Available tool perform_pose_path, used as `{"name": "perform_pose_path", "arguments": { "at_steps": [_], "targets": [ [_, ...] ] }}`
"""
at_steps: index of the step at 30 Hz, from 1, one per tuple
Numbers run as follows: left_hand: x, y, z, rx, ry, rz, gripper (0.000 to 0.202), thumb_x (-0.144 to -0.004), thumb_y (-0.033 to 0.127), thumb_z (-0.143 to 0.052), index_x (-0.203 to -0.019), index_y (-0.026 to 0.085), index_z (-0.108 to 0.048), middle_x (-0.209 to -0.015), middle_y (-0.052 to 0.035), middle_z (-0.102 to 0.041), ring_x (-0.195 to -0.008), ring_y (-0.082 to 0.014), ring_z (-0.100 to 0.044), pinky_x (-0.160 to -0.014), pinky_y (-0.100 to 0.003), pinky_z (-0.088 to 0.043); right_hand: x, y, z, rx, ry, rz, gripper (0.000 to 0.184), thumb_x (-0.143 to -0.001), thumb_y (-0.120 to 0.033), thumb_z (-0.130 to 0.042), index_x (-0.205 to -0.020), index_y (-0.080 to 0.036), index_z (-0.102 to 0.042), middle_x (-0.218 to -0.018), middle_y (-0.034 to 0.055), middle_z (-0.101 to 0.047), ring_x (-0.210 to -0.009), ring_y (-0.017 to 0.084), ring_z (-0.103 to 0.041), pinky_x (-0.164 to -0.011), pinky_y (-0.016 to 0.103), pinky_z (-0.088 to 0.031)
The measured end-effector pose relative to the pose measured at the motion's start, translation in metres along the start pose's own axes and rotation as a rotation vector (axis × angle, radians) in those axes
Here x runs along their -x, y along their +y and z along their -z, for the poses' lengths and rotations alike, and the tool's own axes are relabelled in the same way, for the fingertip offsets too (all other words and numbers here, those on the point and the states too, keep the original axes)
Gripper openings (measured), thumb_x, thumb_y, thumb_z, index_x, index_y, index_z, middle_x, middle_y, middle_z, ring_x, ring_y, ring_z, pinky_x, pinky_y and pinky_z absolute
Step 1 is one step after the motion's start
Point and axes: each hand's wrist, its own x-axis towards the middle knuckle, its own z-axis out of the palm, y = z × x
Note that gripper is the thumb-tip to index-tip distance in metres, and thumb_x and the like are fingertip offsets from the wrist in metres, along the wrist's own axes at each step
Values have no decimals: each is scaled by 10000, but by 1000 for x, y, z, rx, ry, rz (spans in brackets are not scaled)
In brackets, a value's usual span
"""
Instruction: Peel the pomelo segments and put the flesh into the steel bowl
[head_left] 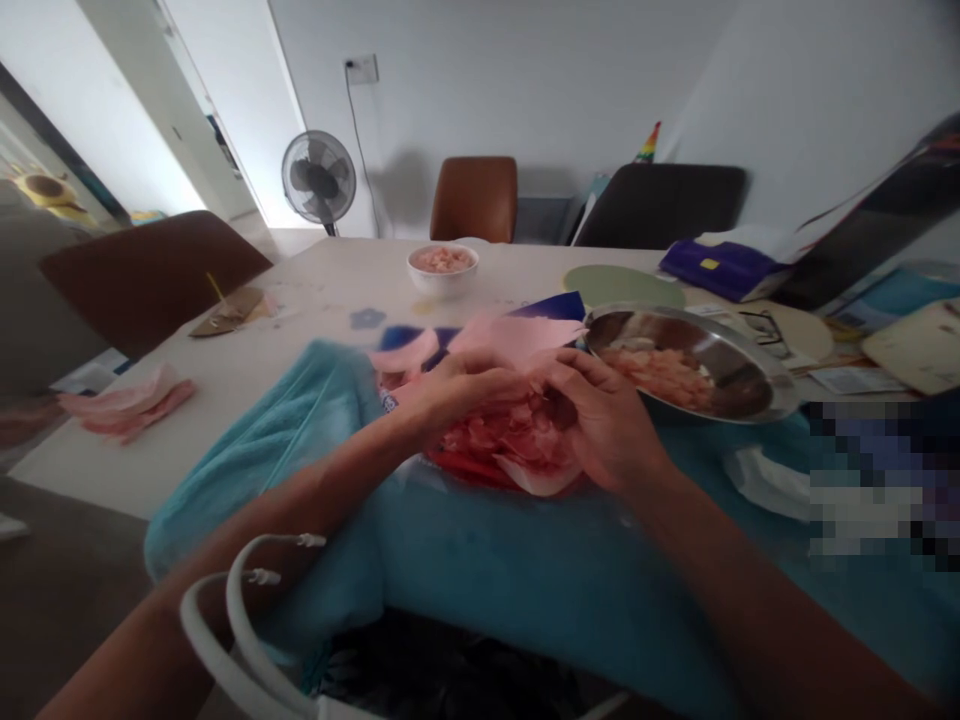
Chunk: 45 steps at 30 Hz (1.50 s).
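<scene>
Taking the pile of thin pink pieces as the clock's centre, with 12 o'clock away from the wearer, both hands meet along its far edge. The left hand comes in from 8 o'clock, its fingers narrowed on the pink pieces; the right hand comes in from 4 o'clock, its thumb and fingers curled in a pinch on them too. Blur hides exactly which layers each one grips. The pile lies over a teal towel spread across the near part of the white table, with broader pale pink sheets fanned out at 12 o'clock. At 2 o'clock, just beside the right hand, a steel bowl holds loose pinkish pieces. A white bowl filled with similar pieces stands at 11 o'clock, and a round green mat lies at 1 o'clock. More pink sheets rest well apart at 9 o'clock, near the table's edge.
</scene>
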Motion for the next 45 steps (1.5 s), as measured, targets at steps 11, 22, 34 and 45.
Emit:
{"name": "perform_pose_path", "arguments": {
  "at_steps": [11, 22, 34, 45],
  "targets": [
    [4, 0, -1, 36, 61, 152, 286, -774, 423, -779, -721, 156, -687, -713, -14, -638, -655, -110, -564, -581, -238, -417, 3, -3, 2, 228, -39, 86, 266, -705, -375, -862, -704, -218, -647, -713, -36, -635, -637, 110, -553, -644, 278, -502],
    [6, 20, 0, 72, -66, 196, 73, -728, 203, -778, -721, 134, -757, -685, -28, -696, -631, -97, -574, -597, -228, -413, -3, -11, 13, -59, -242, -333, 179, -758, -269, -834, -736, -181, -680, -597, -21, -596, -506, 83, -536, -448, 181, -469],
    [1, 16, 15, 122, -191, 168, 58, -734, 208, -790, -742, 156, -765, -724, -3, -709, -667, -80, -617, -649, -208, -474, -3, -9, 11, -180, -352, -320, 213, -740, -308, -865, -766, -182, -696, -574, -48, -547, -492, 49, -451, -393, 124, -376],
    [4, 11, 4, -54, 28, 167, 112, -738, 234, -799, -824, 163, -810, -776, -31, -745, -707, -122, -650, -660, -245, -505, 4, 0, -2, 41, -70, 15, 258, -705, -361, -869, -707, -218, -655, -579, -46, -587, -485, 81, -491, -436, 213, -404]
  ]
}}
